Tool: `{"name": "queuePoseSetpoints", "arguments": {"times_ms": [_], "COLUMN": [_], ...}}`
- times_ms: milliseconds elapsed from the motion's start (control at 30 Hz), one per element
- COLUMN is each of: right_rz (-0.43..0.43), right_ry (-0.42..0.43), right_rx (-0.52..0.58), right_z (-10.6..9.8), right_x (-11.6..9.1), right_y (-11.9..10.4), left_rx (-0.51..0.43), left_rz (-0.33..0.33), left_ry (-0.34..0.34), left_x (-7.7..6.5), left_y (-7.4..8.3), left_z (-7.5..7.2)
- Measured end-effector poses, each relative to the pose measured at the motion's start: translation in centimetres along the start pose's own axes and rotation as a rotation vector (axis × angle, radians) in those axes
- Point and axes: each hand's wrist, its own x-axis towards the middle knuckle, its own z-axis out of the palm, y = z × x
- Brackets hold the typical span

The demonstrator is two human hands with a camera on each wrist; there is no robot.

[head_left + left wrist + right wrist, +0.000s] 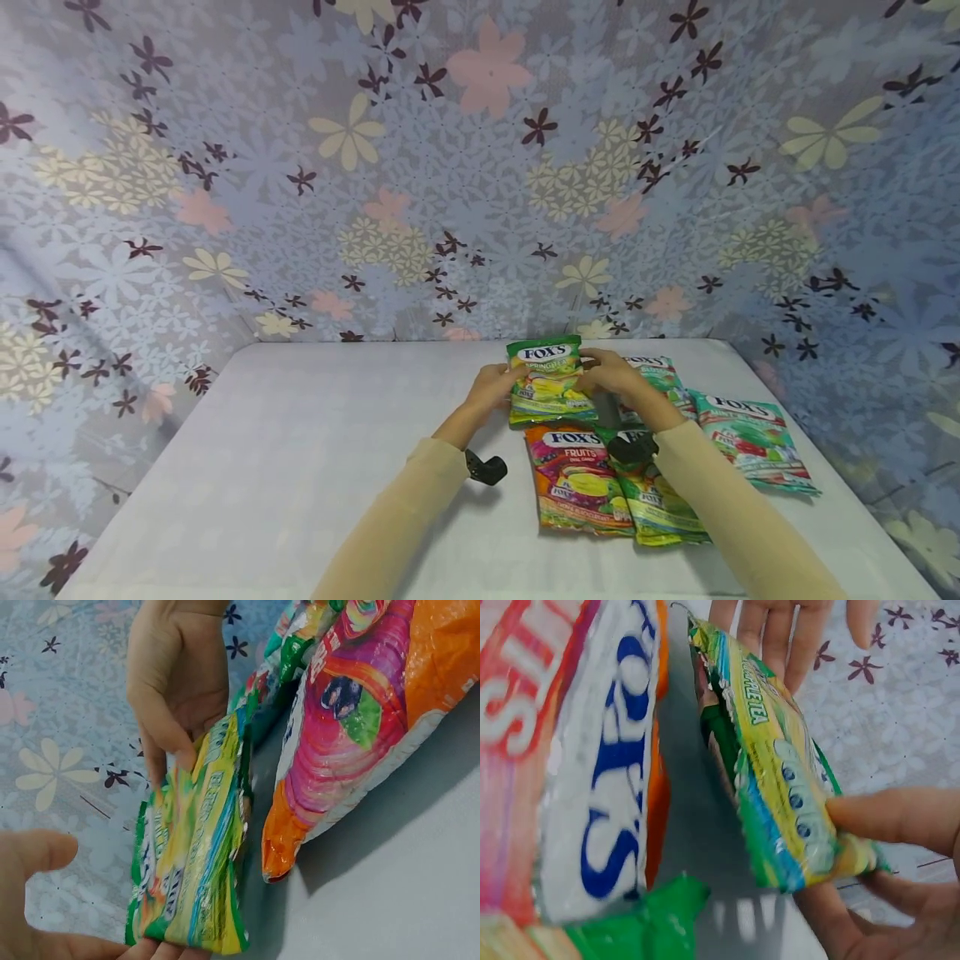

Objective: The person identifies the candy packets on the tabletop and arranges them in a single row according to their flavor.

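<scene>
A green-and-yellow Fox's Spring Tea candy bag (pixel 551 400) is between the two hands near the back of the table. My right hand (pixel 613 373) pinches its right side, thumb on the printed face and fingers behind, as the right wrist view shows. My left hand (pixel 491 387) is at the bag's left side; in the left wrist view its fingers (pixel 154 951) reach under the bag's end while the thumb stands away from it. The orange Fox's Fruits bag (pixel 577 492) lies just in front, beside another green-yellow bag (pixel 663 517) partly hidden by the right forearm.
A teal Fox's bag (pixel 662 379) lies behind the right hand, partly covered. Another teal bag (pixel 757 442) lies near the table's right edge. The white table (pixel 315 450) meets a flowered curtain (pixel 480 208) at the back.
</scene>
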Motion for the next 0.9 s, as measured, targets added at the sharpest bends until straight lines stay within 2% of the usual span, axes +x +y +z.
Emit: {"name": "queuePoseSetpoints", "arguments": {"times_ms": [100,233,433,533,767,900], "right_rz": [-0.007,-0.004,-0.025,-0.04,-0.084,-0.092], "right_ry": [-0.041,-0.087,-0.094,-0.095,-0.107,-0.142], "right_rx": [0.052,0.102,0.15,0.173,0.248,0.28], "right_z": [0.3,1.0,1.9,2.1,3.3,4.0], "right_x": [0.0,0.0,-0.2,-0.4,-1.3,-1.4], "right_y": [0.0,-0.1,-0.3,-0.5,-1.0,-1.2], "left_rx": [0.009,0.033,0.131,0.148,0.094,0.041], "left_rz": [0.018,0.039,0.092,0.106,0.119,0.126], "left_ry": [0.042,0.056,0.048,0.024,-0.015,0.003], "left_x": [0.0,0.0,-0.2,-0.3,-0.9,-1.6], "left_y": [-0.1,-0.2,-0.8,-1.1,-1.9,-2.3], "left_z": [-0.4,-0.9,-2.0,-2.6,-3.9,-4.6]}}
